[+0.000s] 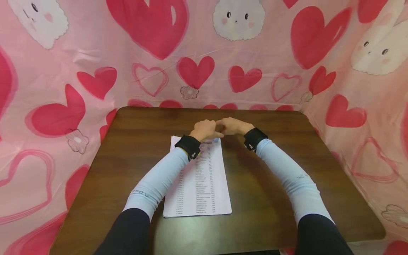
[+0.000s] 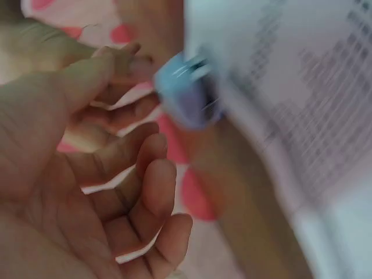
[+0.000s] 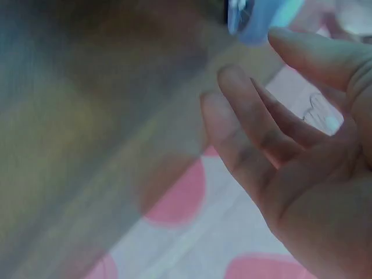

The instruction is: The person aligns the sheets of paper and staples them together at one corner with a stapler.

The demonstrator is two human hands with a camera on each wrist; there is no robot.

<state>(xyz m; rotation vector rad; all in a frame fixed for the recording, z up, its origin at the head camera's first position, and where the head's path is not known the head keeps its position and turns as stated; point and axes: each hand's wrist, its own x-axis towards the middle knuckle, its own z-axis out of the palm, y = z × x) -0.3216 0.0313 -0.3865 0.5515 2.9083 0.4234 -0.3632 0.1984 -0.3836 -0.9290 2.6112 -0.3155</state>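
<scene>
A stack of printed paper sheets [image 1: 204, 184] lies on the brown table. At its far right corner sits a small blue and lilac gadget [image 2: 185, 90] with a metal part, resembling a mini stapler; blur hides its exact kind. My left hand [image 1: 205, 130] is over the stack's far edge, its fingers [image 2: 157, 186] loosely bent around nothing, beside the gadget. Just to the right, my right hand [image 1: 234, 126] reaches in from the other side, close to the left. Its fingers [image 3: 250, 122] are extended, and the thumb is near the gadget; whether it touches cannot be told.
The wooden table [image 1: 271, 212] has rounded corners and extends to both sides of the paper. A pink cloth [image 1: 197, 46] with hearts and rabbit faces hangs behind and around it. Both wrists wear black straps over pale blue sleeves [image 1: 287, 170].
</scene>
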